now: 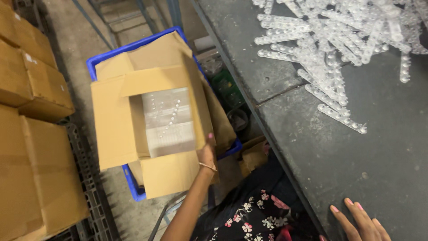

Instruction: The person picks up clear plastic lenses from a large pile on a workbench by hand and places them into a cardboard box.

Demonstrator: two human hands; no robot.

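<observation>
- Gripping the right-hand flap of an open cardboard box (151, 129), the left hand (207, 154) sits at centre frame, fingers closed over the flap's edge.
- The box rests in a blue crate (129, 183) on the floor, left of centre, and holds clear plastic sheets (169, 120).
- The right hand (363, 223), lower right, lies open and flat on the grey table (356, 156), holding nothing.
- Clear plastic strips (334, 44) are heaped at upper right on the table.
- Closed cartons (31, 134) are stacked along the left edge.
</observation>
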